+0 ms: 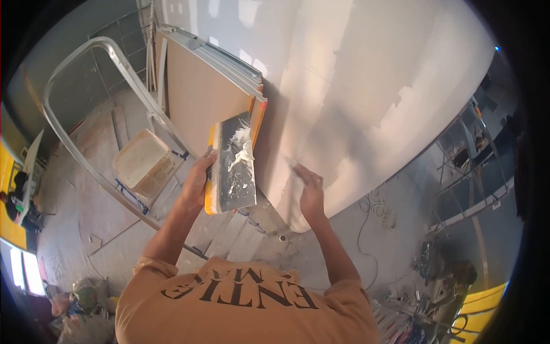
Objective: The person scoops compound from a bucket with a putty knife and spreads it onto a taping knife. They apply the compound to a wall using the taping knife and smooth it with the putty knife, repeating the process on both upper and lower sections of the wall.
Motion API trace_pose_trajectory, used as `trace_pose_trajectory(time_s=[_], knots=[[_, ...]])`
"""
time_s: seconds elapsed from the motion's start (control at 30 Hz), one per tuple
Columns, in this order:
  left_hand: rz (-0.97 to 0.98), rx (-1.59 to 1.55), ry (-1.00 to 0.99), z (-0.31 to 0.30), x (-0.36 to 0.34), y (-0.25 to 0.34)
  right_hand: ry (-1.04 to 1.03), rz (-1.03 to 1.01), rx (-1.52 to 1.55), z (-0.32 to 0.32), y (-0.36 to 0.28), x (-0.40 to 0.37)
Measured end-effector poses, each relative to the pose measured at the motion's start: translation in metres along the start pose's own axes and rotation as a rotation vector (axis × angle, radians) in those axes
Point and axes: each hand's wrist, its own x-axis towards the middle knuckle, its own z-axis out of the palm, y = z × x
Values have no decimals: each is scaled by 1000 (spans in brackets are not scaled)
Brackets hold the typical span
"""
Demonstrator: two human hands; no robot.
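Apparently, step in hand is working white paste (243, 156) onto the wall (366, 63), prob. near the low corner. L hand (199, 176) is closed on the yellow edge of wide blade (234, 196), left of R hand (312, 188), w/ paste on its dark face. R hand is close to the wall, fingers curled; maybe pinching sth. small, but blurred, so cannot tell. Next move calls for light, even pressure, I judge, w/ wide blade kept steady. Count: 2 hands, 1 wide blade, 1 tub (133, 182) at left, 1 metal frame (117, 56) near it, 1 board stack (197, 86) farther; no. of boards unclear.
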Motion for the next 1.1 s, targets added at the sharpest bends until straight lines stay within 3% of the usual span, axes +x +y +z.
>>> trace_pose_trajectory(time_s=[0.07,0.1,0.13,0.17,0.2,0.27,0.33,0.53,0.6,0.8,0.87,0.93,1.0,1.03,1.1], knots=[[290,137,6,-5,13,-8,224,646,578,-9,-10,-22],[382,304,41,-10,18,-10,237,660,574,-14,-15,-29],[369,312,31,-10,22,-14,365,784,993,-25,-30,-31],[507,501,36,-10,26,-18,498,884,1418,-31,-43,-34],[649,688,35,-7,29,-21,519,890,1415,-31,-55,-40],[700,792,46,19,22,-29,442,1072,1758,-25,-80,-52],[839,976,20,26,26,-46,469,1105,1731,-8,-88,-59],[673,1155,-160,82,8,-80,611,1034,1588,11,-64,-64],[608,1348,-251,88,10,-92,643,991,1537,3,-58,-61],[510,1430,-436,93,34,-119,707,884,1526,9,-44,-72],[638,1512,-416,86,54,-125,408,1091,1435,7,-33,-83],[668,1511,-393,86,59,-123,592,1043,1667,22,-27,-91],[662,1442,-337,86,70,-119,635,862,1958,15,-20,-93],[610,1404,-287,84,68,-113,659,827,1930,4,-6,-89],[683,1300,-286,77,70,-104,742,755,1904,-23,18,-91]])
